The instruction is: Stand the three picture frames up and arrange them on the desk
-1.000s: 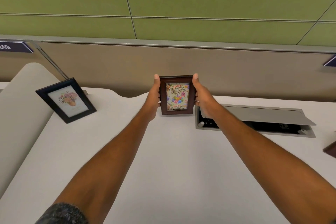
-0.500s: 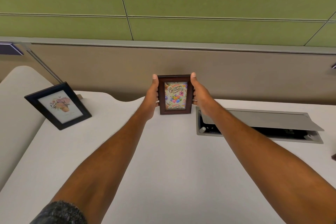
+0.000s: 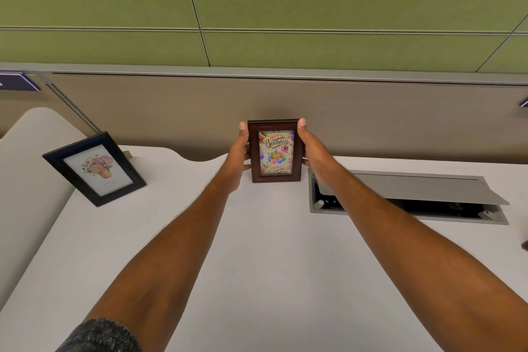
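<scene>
A dark brown frame [image 3: 275, 177] with a "Happy Birthday" balloon picture stands upright at the back middle of the white desk [image 3: 257, 251]. My left hand [image 3: 238, 154] grips its left edge and my right hand [image 3: 314, 154] grips its right edge. A black frame [image 3: 55, 161] with a flower-pot picture stands tilted at the back left of the desk, apart from my hands. A small dark sliver [image 3: 525, 244] shows at the right border; I cannot tell what it is.
An open cable hatch [image 3: 400, 197] with a raised grey flap is set into the desk just right of the brown frame. A beige partition [image 3: 371, 120] runs behind the desk under a green wall. A rounded beige surface [image 3: 25, 168] lies at left.
The view shifted slightly; the brown frame stays held upright in both hands at the same spot. The black frame has not moved.
</scene>
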A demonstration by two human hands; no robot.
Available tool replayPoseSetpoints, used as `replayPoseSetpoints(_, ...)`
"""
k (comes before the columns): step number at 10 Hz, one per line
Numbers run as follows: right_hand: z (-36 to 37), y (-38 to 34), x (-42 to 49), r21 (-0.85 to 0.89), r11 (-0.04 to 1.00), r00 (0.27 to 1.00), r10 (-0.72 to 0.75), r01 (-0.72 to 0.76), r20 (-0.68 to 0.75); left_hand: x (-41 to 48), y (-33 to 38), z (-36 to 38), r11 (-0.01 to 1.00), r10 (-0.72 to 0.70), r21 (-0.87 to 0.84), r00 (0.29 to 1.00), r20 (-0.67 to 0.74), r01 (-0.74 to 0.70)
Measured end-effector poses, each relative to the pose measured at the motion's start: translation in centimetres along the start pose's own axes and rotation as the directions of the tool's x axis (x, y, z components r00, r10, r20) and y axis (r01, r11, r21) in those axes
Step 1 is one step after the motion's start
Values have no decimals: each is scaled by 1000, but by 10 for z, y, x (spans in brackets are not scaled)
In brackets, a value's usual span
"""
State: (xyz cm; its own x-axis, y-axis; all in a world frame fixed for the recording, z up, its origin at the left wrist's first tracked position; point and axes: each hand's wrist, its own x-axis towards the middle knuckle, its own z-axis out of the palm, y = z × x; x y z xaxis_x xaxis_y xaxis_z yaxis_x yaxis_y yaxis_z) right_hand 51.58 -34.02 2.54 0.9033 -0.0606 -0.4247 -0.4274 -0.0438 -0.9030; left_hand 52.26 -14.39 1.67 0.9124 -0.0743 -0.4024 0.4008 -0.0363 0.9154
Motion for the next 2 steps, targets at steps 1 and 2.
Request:
replayPoseSetpoints(1, -5, 3, -6, -39, 998, 996, -61, 58, -66, -17, -11, -8, 1000, -19, 11, 996, -84, 20)
replayPoseSetpoints(2, -8, 14, -18, -54, 993, 986, -107, 101, -125, -31, -27, -19, 999, -32, -5, 990, -135, 31)
